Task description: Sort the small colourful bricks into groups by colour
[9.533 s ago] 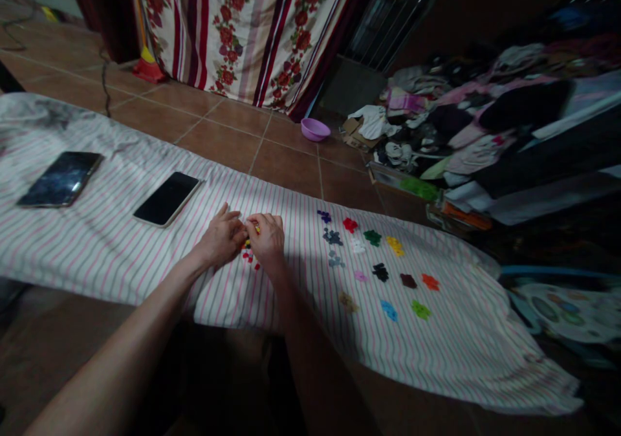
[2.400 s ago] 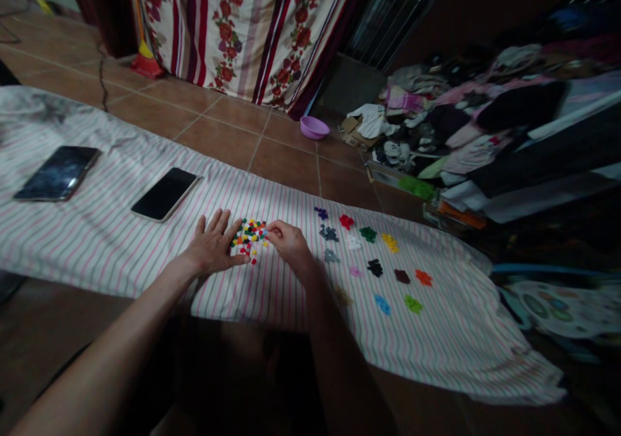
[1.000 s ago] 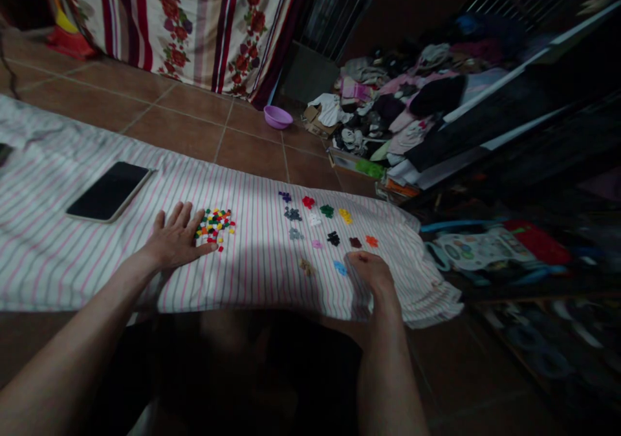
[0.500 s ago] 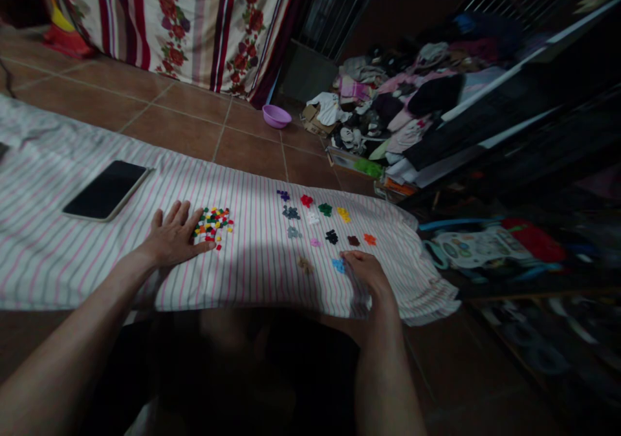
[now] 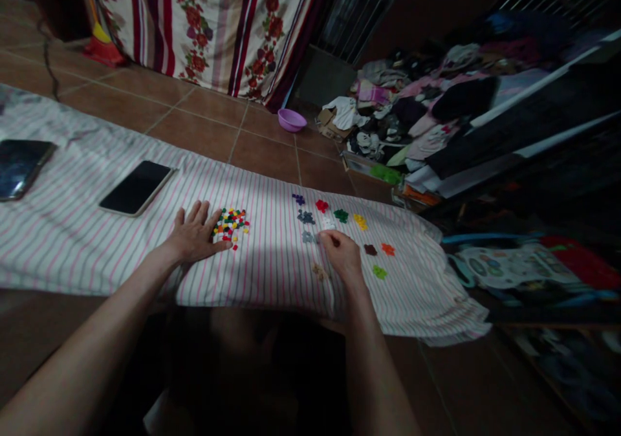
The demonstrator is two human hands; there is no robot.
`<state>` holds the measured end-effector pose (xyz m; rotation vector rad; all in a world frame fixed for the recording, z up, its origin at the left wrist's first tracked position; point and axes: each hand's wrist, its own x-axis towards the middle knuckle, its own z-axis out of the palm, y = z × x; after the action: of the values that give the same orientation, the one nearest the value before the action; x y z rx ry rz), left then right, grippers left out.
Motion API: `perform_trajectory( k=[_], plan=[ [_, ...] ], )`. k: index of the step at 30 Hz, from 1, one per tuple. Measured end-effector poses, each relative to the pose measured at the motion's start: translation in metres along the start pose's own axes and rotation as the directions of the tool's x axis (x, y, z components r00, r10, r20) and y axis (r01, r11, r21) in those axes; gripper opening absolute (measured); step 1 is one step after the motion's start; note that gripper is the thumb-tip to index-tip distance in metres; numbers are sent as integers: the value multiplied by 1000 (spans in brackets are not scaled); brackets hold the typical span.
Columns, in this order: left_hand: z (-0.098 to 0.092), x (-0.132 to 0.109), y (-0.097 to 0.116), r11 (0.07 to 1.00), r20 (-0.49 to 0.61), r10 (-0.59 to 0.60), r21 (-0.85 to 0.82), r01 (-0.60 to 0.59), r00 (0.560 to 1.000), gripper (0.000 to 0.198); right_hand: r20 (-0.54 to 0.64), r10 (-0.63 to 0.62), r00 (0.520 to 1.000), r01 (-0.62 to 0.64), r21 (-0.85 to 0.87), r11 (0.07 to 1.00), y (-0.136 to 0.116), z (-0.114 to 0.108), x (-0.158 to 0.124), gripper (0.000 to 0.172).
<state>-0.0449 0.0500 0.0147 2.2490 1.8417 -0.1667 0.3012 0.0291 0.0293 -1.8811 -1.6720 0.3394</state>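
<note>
My left hand (image 5: pixel 196 234) lies flat on the striped cloth (image 5: pixel 262 261), fingers spread, its edge against a mixed pile of small coloured pieces (image 5: pixel 231 224). Thumb and fingertips of my right hand (image 5: pixel 343 255) are pinched together beside the light grey pile (image 5: pixel 308 237); whatever they hold is too small to make out. Around it lie little single-colour piles: dark grey (image 5: pixel 305 217), white (image 5: pixel 326 219), red (image 5: pixel 321 206), dark green (image 5: pixel 341 215), yellow (image 5: pixel 359 221), brown (image 5: pixel 370 250), orange (image 5: pixel 388 249), light green (image 5: pixel 379 272) and tan (image 5: pixel 319 272). The right hand covers part of the group.
Two dark-screened phones, one near (image 5: pixel 137 188) and one farther left (image 5: pixel 23 167), rest on the cloth. Beyond it, a purple basin (image 5: pixel 292 120) stands on the tiled floor (image 5: pixel 194 116). Heaped clothes (image 5: pixel 402 106) and a cluttered shelf (image 5: pixel 519 268) are at right.
My right hand has moved left and away from me, from the blue pile to the light grey one. The light green pile now shows. My view has turned left; my left hand stays put.
</note>
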Motion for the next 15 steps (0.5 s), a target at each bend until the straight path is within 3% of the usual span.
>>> perform_trajectory(
  k=[2, 7, 15],
  plan=[
    [1, 1, -1, 1000, -8, 1, -1, -1, 1000, 89, -36, -107, 994, 108, 48, 993, -23, 17, -1, 22],
    [2, 1, -2, 1000, -4, 1, -20, -2, 1000, 83, 107, -326, 939, 307, 164, 937, -72, 57, -6, 17],
    [4, 0, -8, 998, -26, 13, -59, -14, 1000, 76, 270, -481, 834, 432, 222, 874, -106, 100, -11, 19]
  ],
)
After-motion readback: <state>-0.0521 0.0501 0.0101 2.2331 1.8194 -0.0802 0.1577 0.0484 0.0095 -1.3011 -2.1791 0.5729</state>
